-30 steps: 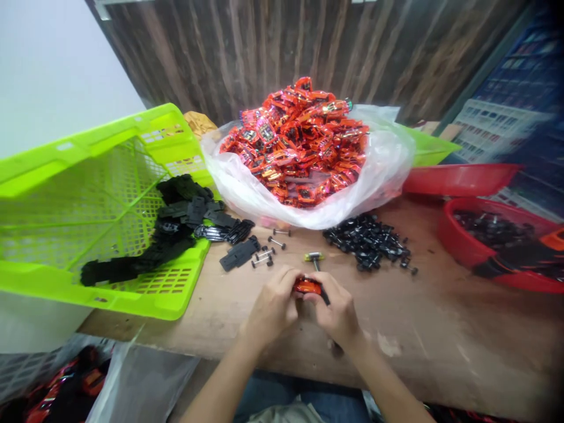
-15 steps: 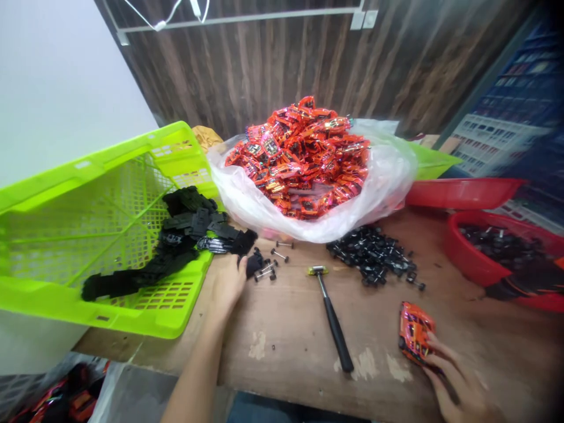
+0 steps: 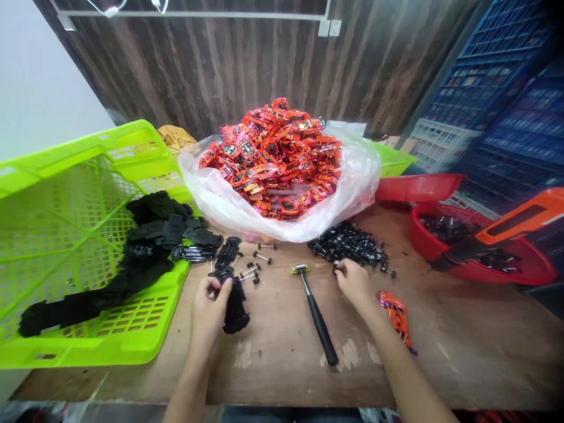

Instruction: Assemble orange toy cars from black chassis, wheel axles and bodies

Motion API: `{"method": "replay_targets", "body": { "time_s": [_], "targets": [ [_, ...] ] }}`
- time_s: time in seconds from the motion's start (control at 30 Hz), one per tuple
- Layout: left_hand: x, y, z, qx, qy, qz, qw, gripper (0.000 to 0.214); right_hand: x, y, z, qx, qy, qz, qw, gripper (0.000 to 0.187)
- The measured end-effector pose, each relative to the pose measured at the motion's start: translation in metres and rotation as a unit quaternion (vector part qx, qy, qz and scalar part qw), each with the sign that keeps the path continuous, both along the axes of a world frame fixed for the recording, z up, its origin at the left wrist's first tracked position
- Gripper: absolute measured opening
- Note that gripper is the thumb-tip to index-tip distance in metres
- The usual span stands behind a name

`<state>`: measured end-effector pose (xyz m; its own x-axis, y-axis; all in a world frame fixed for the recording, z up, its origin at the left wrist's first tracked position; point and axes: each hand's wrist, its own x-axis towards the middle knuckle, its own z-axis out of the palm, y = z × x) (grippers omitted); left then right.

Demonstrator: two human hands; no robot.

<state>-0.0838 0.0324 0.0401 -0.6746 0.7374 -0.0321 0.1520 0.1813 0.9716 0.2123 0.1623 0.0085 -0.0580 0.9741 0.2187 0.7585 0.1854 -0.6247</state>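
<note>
One finished car (image 3: 395, 316) lies near right; left hand (image 3: 210, 305) grips a black base (image 3: 233, 302), right hand (image 3: 355, 283) fingers pinch an axle (image 3: 338, 268) from the pile (image 3: 348, 248).

No text, label, brand or number can be read. The orange packets (image 3: 275, 158) heaped in the far bag carry print, but it is too small and blurred to make out; the blue crates (image 3: 497, 106) at far right likewise.

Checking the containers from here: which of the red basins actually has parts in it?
The nearer red basin at the table's right edge: black parts and an orange piece lie in it. The farther basin shows none.
</note>
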Motion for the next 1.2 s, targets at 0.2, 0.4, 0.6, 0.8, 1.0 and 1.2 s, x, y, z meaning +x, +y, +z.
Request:
{"method": "replay_targets", "body": {
  "time_s": [0.2, 0.4, 0.6, 0.8, 1.0, 1.2],
  "targets": [
    [0.068, 0.001, -0.013, 0.029, -0.316, -0.16, 0.935, 0.059, 0.005, -0.043, -0.005, -0.037, 0.137, 0.049, 0.989, 0.017],
    [0.092, 0.005, -0.024, -0.01, -0.322, -0.182, 0.929, 0.059, 0.034, -0.081, -0.023, -0.139, 0.146, 0.043, 0.979, 0.02],
    [0.104, 0.006, -0.033, -0.032, -0.291, -0.205, 0.934, 0.035, 0.022, -0.084, -0.046, 0.042, -0.038, -0.065, 0.996, 0.029],
    [0.113, 0.001, -0.04, -0.05, -0.215, -0.238, 0.946, 0.021, -0.003, -0.086, -0.029, 0.114, -0.063, -0.066, 0.989, 0.022],
    [0.118, -0.004, -0.038, -0.023, -0.182, -0.283, 0.941, 0.014, -0.033, -0.109, 0.002, 0.167, 0.012, 0.166, 0.972, 0.023],
    [0.112, -0.007, -0.035, -0.01, -0.131, -0.283, 0.95, 0.007, -0.046, -0.114, -0.003, 0.187, -0.011, 0.161, 0.969, 0.021]
  ]
}}
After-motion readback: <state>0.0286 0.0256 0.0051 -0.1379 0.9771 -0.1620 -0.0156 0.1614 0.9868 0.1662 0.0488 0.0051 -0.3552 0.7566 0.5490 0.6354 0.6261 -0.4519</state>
